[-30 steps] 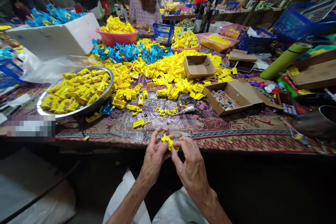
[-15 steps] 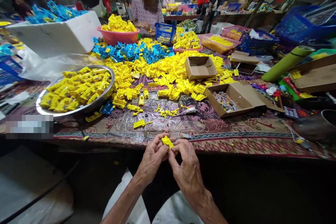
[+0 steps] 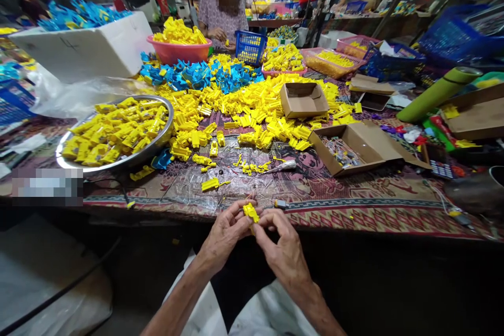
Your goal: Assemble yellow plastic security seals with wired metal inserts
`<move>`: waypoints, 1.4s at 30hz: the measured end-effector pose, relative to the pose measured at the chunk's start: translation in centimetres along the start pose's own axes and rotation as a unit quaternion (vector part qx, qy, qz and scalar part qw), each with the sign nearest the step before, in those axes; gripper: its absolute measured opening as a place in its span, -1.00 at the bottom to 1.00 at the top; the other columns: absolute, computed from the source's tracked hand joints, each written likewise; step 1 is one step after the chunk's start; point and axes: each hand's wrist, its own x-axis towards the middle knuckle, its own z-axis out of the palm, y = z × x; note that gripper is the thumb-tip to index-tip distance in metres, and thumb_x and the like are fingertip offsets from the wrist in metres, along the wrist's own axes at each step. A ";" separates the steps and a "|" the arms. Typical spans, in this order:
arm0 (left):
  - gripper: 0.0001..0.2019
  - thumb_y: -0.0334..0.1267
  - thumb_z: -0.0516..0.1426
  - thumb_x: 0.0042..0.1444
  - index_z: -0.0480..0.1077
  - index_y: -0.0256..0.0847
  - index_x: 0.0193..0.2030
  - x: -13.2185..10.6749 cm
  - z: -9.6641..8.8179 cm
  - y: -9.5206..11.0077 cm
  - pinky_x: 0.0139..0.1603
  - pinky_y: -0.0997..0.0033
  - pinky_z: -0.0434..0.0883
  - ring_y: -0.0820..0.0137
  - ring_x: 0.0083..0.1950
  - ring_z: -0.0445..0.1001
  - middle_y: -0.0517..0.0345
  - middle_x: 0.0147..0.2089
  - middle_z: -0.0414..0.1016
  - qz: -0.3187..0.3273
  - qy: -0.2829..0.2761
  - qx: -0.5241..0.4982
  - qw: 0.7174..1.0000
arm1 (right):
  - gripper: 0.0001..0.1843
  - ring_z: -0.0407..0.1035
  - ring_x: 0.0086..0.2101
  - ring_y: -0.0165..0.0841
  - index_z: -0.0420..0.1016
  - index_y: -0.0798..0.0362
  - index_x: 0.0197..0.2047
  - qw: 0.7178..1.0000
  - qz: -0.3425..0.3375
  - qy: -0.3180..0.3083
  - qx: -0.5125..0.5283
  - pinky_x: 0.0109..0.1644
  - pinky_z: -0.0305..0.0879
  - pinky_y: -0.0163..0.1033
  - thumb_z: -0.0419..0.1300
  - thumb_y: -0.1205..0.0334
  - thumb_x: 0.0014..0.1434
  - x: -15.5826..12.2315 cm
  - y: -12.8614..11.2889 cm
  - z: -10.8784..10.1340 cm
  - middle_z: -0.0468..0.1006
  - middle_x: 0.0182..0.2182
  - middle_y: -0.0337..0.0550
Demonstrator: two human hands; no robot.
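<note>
A small yellow plastic part (image 3: 251, 212) is pinched between my two hands at the table's front edge. My left hand (image 3: 228, 228) grips it from the left, thumb and fingers closed. From the right, the thumb and index finger of my right hand (image 3: 281, 241) press on its lower edge. Thin wires and a small motor (image 3: 280, 203) lie on the cloth just beyond my right hand. A single yellow part (image 3: 210, 184) lies ahead of my left hand, and small yellow pieces (image 3: 254, 167) are scattered farther in.
A metal bowl (image 3: 170, 134) of yellow parts stands left. A heap of yellow parts (image 3: 255, 100) and blue parts (image 3: 200, 77) fills the middle. An open cardboard box (image 3: 378, 147) with wired motors sits right. Across the table is a co-worker (image 3: 220, 16) beside a blue basket (image 3: 251, 47).
The view has shifted slightly, so the table's contents appear a little to the right. Both hands still hold the yellow part, with only small finger movements.
</note>
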 end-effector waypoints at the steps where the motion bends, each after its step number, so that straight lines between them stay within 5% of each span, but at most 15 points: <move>1: -0.60 -0.19 0.28 0.11 0.39 -0.19 0.08 0.0 -0.3 0.1 0.04 0.29 0.42 0.21 0.05 0.53 -0.06 0.05 0.56 -0.001 -0.011 0.006 1.000 | -0.84 0.40 -0.30 -0.30 0.34 0.01 -0.35 0.999 0.038 -0.011 0.027 -0.19 0.35 -0.18 0.16 0.16 0.24 0.6 0.2 -0.6 0.47 -0.35 -0.15; 7: -0.59 -0.15 0.25 0.15 0.39 -0.18 0.12 0.0 -1.1 0.3 0.10 0.23 0.39 0.22 0.03 0.53 -0.05 0.07 0.55 0.019 -0.084 0.044 0.995 | -0.61 0.38 -0.44 -0.44 0.33 0.03 0.03 0.983 0.126 -0.099 0.093 -0.39 0.34 -0.30 0.21 0.10 0.16 6.4 1.3 -3.5 0.48 -0.18 -0.14; 13: -0.63 -0.21 0.21 0.19 0.39 -0.17 0.14 0.2 -1.4 0.4 0.08 0.30 0.38 0.26 0.03 0.53 -0.03 0.06 0.55 0.018 -0.123 0.057 0.991 | -0.64 0.16 -0.63 -0.55 0.40 0.04 -0.02 0.944 0.150 -0.252 0.154 -0.60 0.07 -0.42 0.23 0.06 0.16 8.2 1.1 -3.4 0.35 -0.52 -0.35; 18: -0.64 -0.23 0.20 0.21 0.37 -0.17 0.14 0.1 -2.0 0.3 0.07 0.20 0.41 0.21 0.00 0.57 -0.09 0.10 0.52 -0.020 -0.146 0.018 0.989 | -0.56 0.06 -0.63 -0.59 0.39 0.01 0.01 0.904 0.208 -0.257 0.272 -0.63 -0.10 -0.46 0.30 -0.01 0.13 6.8 1.0 -4.3 0.27 -0.54 -0.40; 23: -0.55 -0.29 0.18 0.22 0.24 -0.08 0.23 -0.4 -1.8 0.6 0.07 0.17 0.41 0.19 0.00 0.58 -0.10 0.09 0.52 -0.047 -0.158 -0.023 0.986 | -0.56 0.12 -0.58 -0.60 0.38 0.01 -0.02 0.852 0.238 -0.244 0.396 -0.59 -0.01 -0.48 0.36 0.04 0.10 5.9 1.4 -5.0 0.24 -0.48 -0.40; 33: -0.54 -0.32 0.20 0.19 0.26 -0.01 0.22 -0.6 -1.5 1.0 0.01 0.14 0.43 0.14 -0.04 0.60 -0.04 0.02 0.56 -0.048 -0.158 -0.060 0.984 | -0.57 0.23 -0.55 -0.52 0.37 0.05 -0.05 0.866 0.250 -0.197 0.386 -0.51 0.16 -0.42 0.35 0.04 0.11 4.9 2.8 -3.7 0.35 -0.53 -0.38; 42: -0.66 -0.30 0.19 0.21 0.36 -0.11 0.13 -0.4 -1.9 0.7 0.02 0.23 0.43 0.15 -0.01 0.59 -0.10 0.06 0.55 -0.038 -0.167 -0.042 0.984 | -0.53 0.27 -0.52 -0.51 0.40 0.05 0.04 0.824 0.262 -0.247 0.438 -0.49 0.16 -0.41 0.26 -0.07 0.18 4.9 1.9 -4.2 0.43 -0.44 -0.27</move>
